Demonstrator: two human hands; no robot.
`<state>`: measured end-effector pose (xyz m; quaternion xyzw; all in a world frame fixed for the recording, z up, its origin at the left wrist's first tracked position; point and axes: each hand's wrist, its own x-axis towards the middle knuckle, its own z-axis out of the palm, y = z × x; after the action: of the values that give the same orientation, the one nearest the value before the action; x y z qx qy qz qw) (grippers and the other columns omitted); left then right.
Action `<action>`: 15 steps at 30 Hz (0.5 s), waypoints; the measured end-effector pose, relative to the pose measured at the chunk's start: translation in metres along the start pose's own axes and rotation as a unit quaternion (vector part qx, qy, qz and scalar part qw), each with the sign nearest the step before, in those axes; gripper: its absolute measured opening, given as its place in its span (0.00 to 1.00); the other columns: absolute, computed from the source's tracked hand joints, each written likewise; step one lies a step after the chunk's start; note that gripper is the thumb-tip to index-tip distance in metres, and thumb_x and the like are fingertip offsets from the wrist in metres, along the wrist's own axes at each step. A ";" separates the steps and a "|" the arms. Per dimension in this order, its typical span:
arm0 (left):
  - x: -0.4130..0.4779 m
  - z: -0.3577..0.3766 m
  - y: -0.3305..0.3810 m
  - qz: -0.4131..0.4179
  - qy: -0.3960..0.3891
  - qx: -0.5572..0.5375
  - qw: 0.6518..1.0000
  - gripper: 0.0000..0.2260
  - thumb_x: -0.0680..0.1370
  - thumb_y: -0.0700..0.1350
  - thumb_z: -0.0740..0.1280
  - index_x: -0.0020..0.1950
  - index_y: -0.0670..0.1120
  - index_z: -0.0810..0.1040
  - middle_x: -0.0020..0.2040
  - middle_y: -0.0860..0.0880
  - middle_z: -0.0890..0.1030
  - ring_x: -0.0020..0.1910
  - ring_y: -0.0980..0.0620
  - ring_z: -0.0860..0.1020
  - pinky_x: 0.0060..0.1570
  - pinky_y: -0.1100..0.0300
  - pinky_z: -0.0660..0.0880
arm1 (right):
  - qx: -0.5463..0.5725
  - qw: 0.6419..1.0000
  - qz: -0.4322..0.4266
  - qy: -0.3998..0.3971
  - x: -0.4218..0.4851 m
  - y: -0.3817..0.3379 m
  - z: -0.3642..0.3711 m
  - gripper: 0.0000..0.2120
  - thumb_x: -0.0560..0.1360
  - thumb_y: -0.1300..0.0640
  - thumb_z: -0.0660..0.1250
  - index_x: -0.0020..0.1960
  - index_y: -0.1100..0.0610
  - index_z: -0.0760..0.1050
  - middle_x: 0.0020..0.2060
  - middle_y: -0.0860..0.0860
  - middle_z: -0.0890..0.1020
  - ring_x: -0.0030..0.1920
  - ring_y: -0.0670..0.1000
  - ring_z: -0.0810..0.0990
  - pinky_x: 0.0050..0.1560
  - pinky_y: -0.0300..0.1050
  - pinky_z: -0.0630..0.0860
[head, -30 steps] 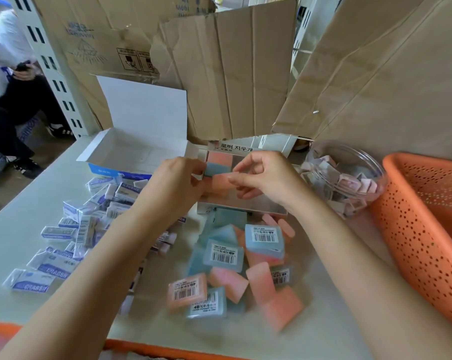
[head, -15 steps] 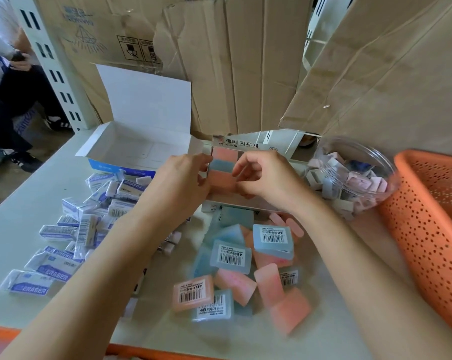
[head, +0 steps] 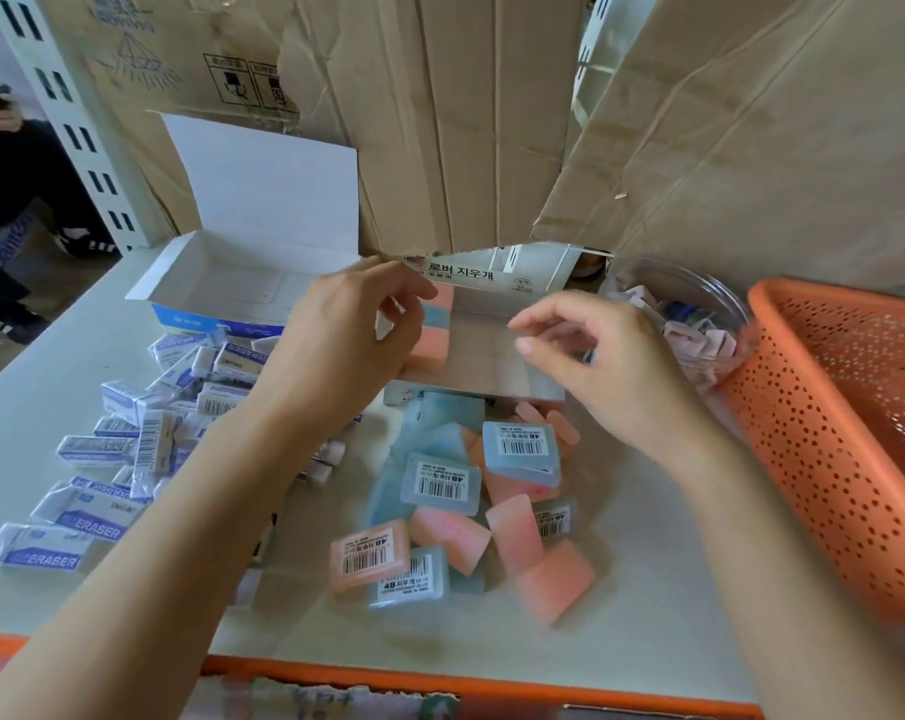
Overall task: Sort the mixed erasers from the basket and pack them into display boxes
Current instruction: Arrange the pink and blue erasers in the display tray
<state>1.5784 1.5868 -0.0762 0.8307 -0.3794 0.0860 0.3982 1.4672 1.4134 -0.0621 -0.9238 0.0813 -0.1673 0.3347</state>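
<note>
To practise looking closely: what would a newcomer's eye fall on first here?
The left hand and right hand hover over the open display box at the centre. Just in front lies a bright heap of pink and blue erasers. The orange basket fills the right edge, and white erasers lie scattered on the left.

On the bench [head: 647, 589], the left hand [head: 346, 335] touches pink and blue erasers [head: 434, 332] standing at the display box's [head: 486, 356] left end; the right hand [head: 601, 366] hovers above it, fingers loosely curled and holding nothing.
</note>
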 end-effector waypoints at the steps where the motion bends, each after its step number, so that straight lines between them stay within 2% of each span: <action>1: 0.000 -0.001 0.002 0.030 -0.010 -0.024 0.999 0.07 0.75 0.40 0.64 0.48 0.46 0.81 0.41 0.55 0.78 0.37 0.66 0.74 0.37 0.74 0.67 | -0.018 1.000 -0.013 0.015 -0.008 0.003 -0.002 0.05 0.74 0.58 0.68 0.48 0.52 0.79 0.43 0.43 0.80 0.45 0.43 0.78 0.50 0.40 0.74; 4: -0.002 -0.003 0.010 0.109 -0.088 -0.097 0.985 0.08 0.73 0.49 0.64 0.45 0.49 0.81 0.40 0.58 0.77 0.38 0.64 0.75 0.38 0.75 0.66 | -0.048 0.996 -0.052 0.062 -0.022 0.013 0.000 0.08 0.73 0.58 0.66 0.52 0.54 0.79 0.44 0.43 0.79 0.47 0.42 0.77 0.50 0.33 0.71; 7: -0.006 -0.004 0.016 0.152 -0.203 -0.145 0.956 0.12 0.70 0.56 0.67 0.47 0.51 0.82 0.43 0.57 0.80 0.42 0.58 0.78 0.40 0.67 0.72 | -0.049 0.993 -0.068 0.087 -0.026 0.021 0.006 0.10 0.73 0.59 0.65 0.53 0.56 0.79 0.47 0.45 0.80 0.49 0.40 0.76 0.51 0.27 0.68; 9: -0.009 -0.002 0.017 0.168 -0.255 -0.147 0.941 0.13 0.68 0.57 0.70 0.50 0.54 0.81 0.45 0.57 0.80 0.45 0.58 0.78 0.43 0.66 0.73 | -0.035 0.993 -0.066 0.088 -0.026 0.023 0.008 0.10 0.73 0.60 0.65 0.53 0.56 0.79 0.47 0.46 0.80 0.50 0.39 0.76 0.52 0.27 0.68; 11: -0.010 0.002 0.017 0.177 -0.272 -0.124 0.938 0.15 0.66 0.56 0.73 0.51 0.55 0.81 0.46 0.58 0.80 0.45 0.59 0.77 0.44 0.69 0.72 | -0.024 0.994 -0.068 0.085 -0.026 0.023 0.010 0.10 0.73 0.60 0.65 0.53 0.57 0.79 0.47 0.46 0.80 0.50 0.39 0.76 0.52 0.28 0.68; 15: -0.012 0.006 0.018 0.164 -0.277 -0.100 0.942 0.14 0.69 0.47 0.74 0.54 0.53 0.81 0.46 0.57 0.81 0.43 0.59 0.77 0.42 0.69 0.72 | -0.011 0.994 -0.072 0.076 -0.027 0.024 0.010 0.09 0.73 0.60 0.64 0.52 0.55 0.79 0.46 0.44 0.79 0.49 0.40 0.77 0.51 0.31 0.70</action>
<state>1.5566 1.5824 -0.0747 0.7040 -0.6120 -0.1219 0.3392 1.4449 1.4084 -0.0919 -0.9154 0.0417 -0.2598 0.3046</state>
